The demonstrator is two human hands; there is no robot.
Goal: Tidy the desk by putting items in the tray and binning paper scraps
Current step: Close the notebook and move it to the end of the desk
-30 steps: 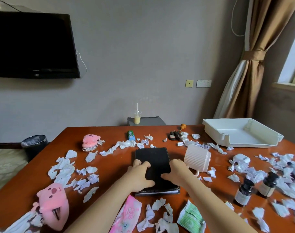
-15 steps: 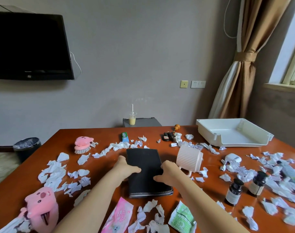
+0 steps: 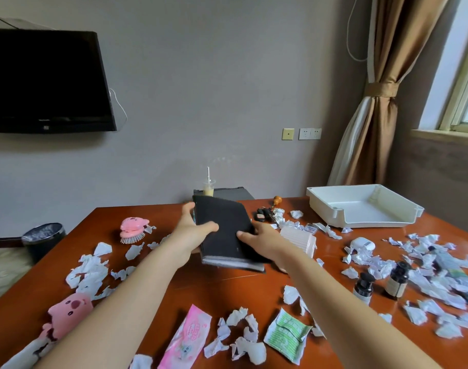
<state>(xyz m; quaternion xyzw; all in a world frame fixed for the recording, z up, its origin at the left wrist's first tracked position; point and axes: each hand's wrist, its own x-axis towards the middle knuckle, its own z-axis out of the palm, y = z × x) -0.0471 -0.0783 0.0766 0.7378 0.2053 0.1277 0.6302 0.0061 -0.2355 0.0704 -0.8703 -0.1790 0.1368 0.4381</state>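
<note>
Both hands have the black soft-cover notebook [image 3: 223, 227] up off the reddish-brown wooden desk [image 3: 214, 294], tilted with its far edge higher. The left hand [image 3: 191, 233] grips its left edge with the thumb laid across the cover, and the right hand [image 3: 265, 241] grips the right edge the same way, thumb on top and fingers out of sight underneath. From the notebook, the white plastic tray [image 3: 355, 206] sits at about 2 o'clock on the desk's far right corner, well apart. Just beside the right hand at 3 o'clock lies a ribbed pale pink mug [image 3: 300, 239], tipped on its side. White crumpled paper scraps [image 3: 89, 272] are all over the place – a heap at 8 o'clock, more at 4 o'clock around two dark glass bottles [image 3: 363, 287]. A pink hairbrush [image 3: 133, 230] is at 9 o'clock, and past it – down on the floor – stands the black round waste bin [image 3: 42, 235].
</note>
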